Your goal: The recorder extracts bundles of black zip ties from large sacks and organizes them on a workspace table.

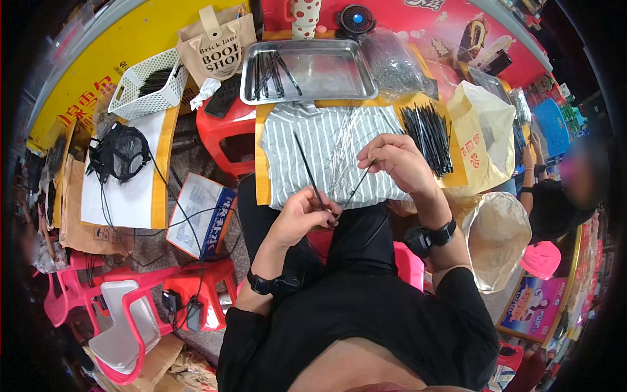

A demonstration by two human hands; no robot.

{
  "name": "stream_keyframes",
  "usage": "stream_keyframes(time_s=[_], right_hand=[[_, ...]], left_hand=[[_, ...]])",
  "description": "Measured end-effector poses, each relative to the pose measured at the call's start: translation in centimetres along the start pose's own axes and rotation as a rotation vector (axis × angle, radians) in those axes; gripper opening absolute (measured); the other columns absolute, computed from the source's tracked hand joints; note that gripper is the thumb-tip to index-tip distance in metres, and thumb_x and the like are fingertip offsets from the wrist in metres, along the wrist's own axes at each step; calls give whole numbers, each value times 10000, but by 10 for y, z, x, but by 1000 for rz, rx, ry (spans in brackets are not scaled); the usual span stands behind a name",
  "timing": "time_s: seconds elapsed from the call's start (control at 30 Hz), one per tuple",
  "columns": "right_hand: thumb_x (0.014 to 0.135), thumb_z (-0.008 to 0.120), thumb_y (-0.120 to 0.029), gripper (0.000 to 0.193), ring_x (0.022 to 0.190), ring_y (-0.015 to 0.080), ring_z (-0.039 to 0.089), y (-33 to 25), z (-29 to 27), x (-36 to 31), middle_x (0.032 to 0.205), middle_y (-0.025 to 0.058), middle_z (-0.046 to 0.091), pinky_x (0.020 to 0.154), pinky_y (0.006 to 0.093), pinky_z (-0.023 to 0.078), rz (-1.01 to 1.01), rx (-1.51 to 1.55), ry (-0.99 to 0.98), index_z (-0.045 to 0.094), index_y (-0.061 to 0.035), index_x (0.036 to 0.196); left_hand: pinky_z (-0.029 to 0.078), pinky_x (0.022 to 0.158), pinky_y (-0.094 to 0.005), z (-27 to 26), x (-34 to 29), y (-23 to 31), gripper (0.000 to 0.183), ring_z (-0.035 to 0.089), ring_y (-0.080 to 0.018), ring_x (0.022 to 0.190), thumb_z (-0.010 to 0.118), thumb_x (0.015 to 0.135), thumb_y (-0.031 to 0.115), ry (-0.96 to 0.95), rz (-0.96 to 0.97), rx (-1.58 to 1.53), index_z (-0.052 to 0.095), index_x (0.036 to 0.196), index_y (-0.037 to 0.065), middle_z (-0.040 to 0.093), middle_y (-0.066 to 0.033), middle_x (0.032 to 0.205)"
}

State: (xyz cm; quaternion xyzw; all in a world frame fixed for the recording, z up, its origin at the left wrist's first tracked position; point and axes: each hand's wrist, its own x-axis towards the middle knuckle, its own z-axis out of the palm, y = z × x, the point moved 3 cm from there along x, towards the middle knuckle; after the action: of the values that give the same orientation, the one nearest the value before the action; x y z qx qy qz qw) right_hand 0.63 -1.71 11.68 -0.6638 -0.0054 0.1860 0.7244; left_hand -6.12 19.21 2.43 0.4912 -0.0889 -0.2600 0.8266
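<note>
My left hand (pixel 302 214) is closed around the lower end of a thin black stick (pixel 305 161), which points up and away over the cloth. Opposite it, my right hand (pixel 397 160) pinches the upper end of a thin dark strand (pixel 360 183) that slants down toward my left fingers. Whether the strand joins the stick is too small to tell. Beneath both hands lies a grey-and-white striped cloth (pixel 287 140). Loose thin silvery strands (pixel 345 134) are spread on it. A pile of black sticks (pixel 428 139) lies to the right of the cloth.
Behind the cloth stands a metal tray (pixel 330 101) with several black sticks. A clear plastic bag (pixel 392 62) is beside it. Paper bags (pixel 480 130) stand at right. At left are a white basket (pixel 147 98) and a red stool (pixel 225 127). Another person (pixel 562 202) works far right.
</note>
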Motion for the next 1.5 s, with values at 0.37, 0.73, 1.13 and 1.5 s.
stream_keyframes(time_s=[0.37, 0.73, 1.13, 1.5], right_hand=[[870, 533, -39, 120, 821, 195, 657, 19, 11, 6, 920, 130, 663, 686, 275, 506, -62, 107, 45, 624, 36, 893], [945, 536, -120, 158, 862, 158, 651, 36, 10, 6, 972, 93, 671, 677, 250, 498, -216, 160, -49, 636, -2, 974], [933, 543, -85, 143, 799, 148, 658, 41, 6, 7, 986, 105, 673, 630, 233, 489, -217, 64, -32, 646, 11, 959], [839, 673, -55, 163, 781, 71, 580, 80, 44, -11, 844, 20, 623, 694, 227, 468, -212, 22, 52, 606, 7, 973]], left_hand=[[507, 573, -246, 10, 8, -8, 215, 642, -164, 685, 546, 934, 70, 38, -41, -344, 544, 1132, -13, 660, -144, 924], [418, 538, -207, -1, 11, -19, 189, 588, -93, 630, 577, 923, 106, 212, -87, -167, 642, 1050, -18, 683, -66, 853], [386, 476, -156, -1, 9, -19, 193, 553, -41, 579, 648, 880, 105, 261, -62, -85, 663, 1027, -19, 680, -44, 820], [360, 475, -150, 2, 6, -15, 159, 495, -17, 553, 611, 902, 90, 326, 12, -45, 649, 1018, -12, 654, -6, 776]])
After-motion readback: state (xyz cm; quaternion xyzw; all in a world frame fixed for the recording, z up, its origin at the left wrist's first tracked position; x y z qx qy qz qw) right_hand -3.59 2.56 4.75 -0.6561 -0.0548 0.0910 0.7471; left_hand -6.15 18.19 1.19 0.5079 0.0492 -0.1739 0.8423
